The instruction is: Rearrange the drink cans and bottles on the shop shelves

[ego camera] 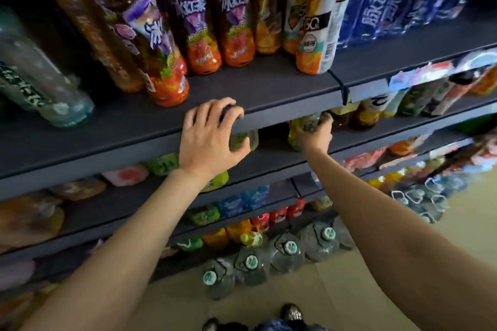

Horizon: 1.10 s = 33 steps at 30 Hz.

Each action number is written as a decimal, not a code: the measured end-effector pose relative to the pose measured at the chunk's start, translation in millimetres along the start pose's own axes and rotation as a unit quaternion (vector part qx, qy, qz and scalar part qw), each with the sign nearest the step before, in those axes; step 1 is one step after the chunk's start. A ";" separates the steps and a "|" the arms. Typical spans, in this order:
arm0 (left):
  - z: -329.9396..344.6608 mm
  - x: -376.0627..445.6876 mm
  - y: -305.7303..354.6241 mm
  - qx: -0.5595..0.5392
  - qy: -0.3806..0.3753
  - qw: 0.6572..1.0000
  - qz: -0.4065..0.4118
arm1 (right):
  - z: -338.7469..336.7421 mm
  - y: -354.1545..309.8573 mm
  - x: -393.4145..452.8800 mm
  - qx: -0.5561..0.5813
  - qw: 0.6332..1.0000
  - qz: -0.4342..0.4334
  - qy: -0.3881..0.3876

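Note:
My right hand (pixel 316 134) reaches under the upper dark shelf (pixel 269 88) and grips a yellow-green drink bottle (pixel 297 129) that stands on the second shelf. The upper shelf hides the top of this bottle. My left hand (pixel 209 134) rests on the front edge of the upper shelf, fingers spread over the lip. Its thumb lies below the lip, against a pale green bottle (pixel 246 140). A dark gap separates the two green bottles.
Tall purple-labelled tea bottles (pixel 201 21), an orange-and-white bottle (pixel 320 35), blue bottles (pixel 390 2) and a clear bottle (pixel 40 83) fill the upper shelf. Cans and small bottles (pixel 258 196) line the lower shelves. Big water bottles (pixel 287 252) stand on the floor.

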<state>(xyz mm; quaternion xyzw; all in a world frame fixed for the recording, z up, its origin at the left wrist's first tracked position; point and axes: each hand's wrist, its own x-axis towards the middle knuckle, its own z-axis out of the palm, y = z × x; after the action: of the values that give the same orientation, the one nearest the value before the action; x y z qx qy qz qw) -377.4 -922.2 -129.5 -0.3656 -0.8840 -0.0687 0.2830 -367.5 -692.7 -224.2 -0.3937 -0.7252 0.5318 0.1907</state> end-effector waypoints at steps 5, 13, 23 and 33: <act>-6.1 0.9 2.4 0.009 -0.035 0.999 -0.013 | 9.2 -5.7 11.5 0.037 0.999 0.000 0.013; -12.5 1.6 3.7 0.015 -0.063 0.998 -0.014 | -34.8 23.0 -43.5 -0.053 0.979 -0.174 -0.094; -70.2 -34.6 -56.3 -0.124 -0.129 0.983 -0.036 | -65.5 -79.3 -150.5 -0.188 0.805 -0.520 -0.212; -140.0 -120.1 -167.5 -0.108 -0.132 0.970 -0.172 | 28.5 -200.5 -266.5 -0.017 0.821 -0.533 -0.202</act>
<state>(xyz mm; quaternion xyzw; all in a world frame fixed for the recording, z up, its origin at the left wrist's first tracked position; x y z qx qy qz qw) -360.4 -1162.3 -65.0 -0.2425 -0.9505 -0.1626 0.1066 -296.6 -941.6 -11.9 0.1678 -0.8530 0.4022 0.2871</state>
